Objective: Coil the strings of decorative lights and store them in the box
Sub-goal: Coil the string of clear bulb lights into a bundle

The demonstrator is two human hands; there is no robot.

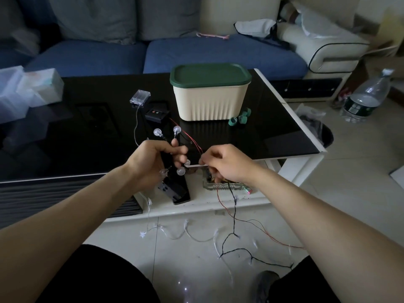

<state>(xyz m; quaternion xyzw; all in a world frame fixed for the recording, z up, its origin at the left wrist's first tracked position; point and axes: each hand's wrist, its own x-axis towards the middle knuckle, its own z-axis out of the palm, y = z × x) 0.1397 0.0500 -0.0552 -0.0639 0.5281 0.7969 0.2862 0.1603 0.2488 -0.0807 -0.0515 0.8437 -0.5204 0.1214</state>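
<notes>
Lights on dark and red wire (235, 228) trail loose over the floor near the knees, beside a clear strand (192, 235). Higher up, the left hand (153, 162) grips a gathered bunch of round bulbs (177, 129), and the right hand (223, 165) pinches the wire just beside it. Winding even loops of one size into the left hand, with the slack fed steadily, should avoid snags. Wire crosses the table edge (284, 158), where it could catch. Farther back, the box (209, 103) stands closed under its green lid (209, 75); bare tabletop lies to its left.
</notes>
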